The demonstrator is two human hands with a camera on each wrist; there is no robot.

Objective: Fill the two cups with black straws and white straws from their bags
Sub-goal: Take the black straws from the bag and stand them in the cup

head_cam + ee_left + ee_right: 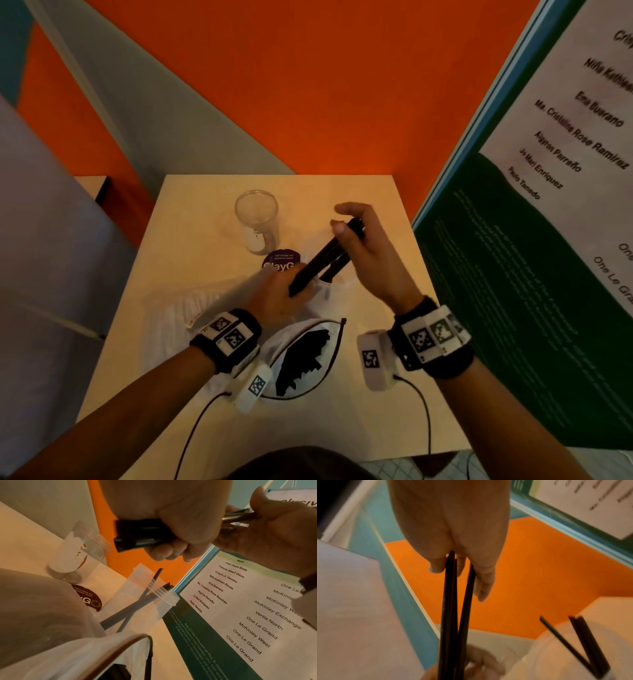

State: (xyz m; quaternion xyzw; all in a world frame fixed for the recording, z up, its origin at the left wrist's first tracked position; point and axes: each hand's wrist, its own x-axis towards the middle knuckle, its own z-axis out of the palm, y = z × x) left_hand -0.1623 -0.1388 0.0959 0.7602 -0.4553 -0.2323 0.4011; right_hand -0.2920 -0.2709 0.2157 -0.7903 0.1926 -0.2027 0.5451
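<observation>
1. Nearest the camera, at lower centre of the head view, an open white bag (310, 346) of black straws is seen on the worktop (359, 425).
2. A bundle of black straws (323, 258) is gripped at its lower end by the curled left hand (279, 298).
3. Its upper end is pinched by the right hand (368, 255).
4. An empty clear cup (257, 219) stands at upper centre.
5. A second cup (150, 596), holding a few black straws, stands beneath the hands.
</observation>
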